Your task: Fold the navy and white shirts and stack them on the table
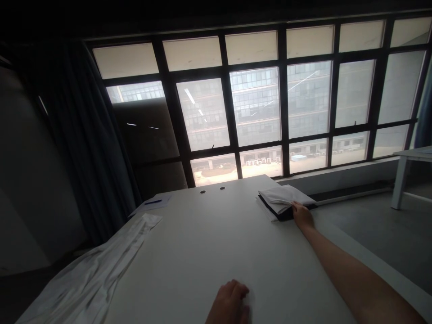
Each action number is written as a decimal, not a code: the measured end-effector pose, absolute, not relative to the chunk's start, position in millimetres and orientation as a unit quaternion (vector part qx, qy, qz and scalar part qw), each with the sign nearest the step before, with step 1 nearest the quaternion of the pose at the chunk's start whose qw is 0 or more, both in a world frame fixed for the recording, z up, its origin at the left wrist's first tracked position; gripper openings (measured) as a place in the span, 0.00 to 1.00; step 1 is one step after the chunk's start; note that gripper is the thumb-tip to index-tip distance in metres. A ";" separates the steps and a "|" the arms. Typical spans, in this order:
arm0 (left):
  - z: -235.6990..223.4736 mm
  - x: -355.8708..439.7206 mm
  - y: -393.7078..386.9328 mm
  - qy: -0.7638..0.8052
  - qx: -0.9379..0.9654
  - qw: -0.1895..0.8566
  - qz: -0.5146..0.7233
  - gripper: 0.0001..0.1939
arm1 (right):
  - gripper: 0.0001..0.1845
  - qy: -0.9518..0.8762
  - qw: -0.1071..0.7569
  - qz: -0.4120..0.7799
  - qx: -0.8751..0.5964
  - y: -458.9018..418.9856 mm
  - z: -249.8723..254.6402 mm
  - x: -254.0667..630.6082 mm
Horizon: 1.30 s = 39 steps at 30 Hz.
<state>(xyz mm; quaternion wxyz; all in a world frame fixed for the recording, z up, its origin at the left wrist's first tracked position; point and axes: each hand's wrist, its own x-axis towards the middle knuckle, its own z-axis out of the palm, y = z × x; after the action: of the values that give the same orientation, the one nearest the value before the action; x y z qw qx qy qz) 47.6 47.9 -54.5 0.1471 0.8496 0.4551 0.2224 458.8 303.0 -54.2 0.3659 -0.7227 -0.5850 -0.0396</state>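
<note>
The window wall (256,108) fills the view from 10 to 2 o'clock, with a dark curtain (97,148) at 9 o'clock. The white table (209,243) spans the lower centre. A second table (410,164) stands at 3 o'clock, well apart. A long pale cloth (101,265) lies along the table's left edge at 8 o'clock, running from near to far. A sheet of paper with a pen (151,203) lies beyond it at 10 o'clock.

The folded stack (281,202), white cloth over a dark layer, sits at the far right corner of the table at 1 o'clock. Its long axis runs left to right, slightly skewed; the folded edge points toward the person.

The right hand (303,215) reaches to the stack's near right corner, fingers together and touching its edge; whether they pinch it cannot be told. The left hand (231,303) rests on the table at 6 o'clock, fingers curled loosely, holding nothing, well apart from the stack. The right hand is the nearer one.
</note>
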 end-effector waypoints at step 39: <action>2.5 -286.0 29.4 0.895 0.408 -0.105 0.148 0.26 | 0.27 -0.854 0.193 0.117 -0.469 89.2 -44.2 288.9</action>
<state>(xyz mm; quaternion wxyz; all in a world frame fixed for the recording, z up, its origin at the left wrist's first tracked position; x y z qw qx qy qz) -286.0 29.4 2.5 -0.1047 0.4078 0.8949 0.1481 288.9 89.2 -44.2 0.1930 -0.4695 -0.8536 0.1168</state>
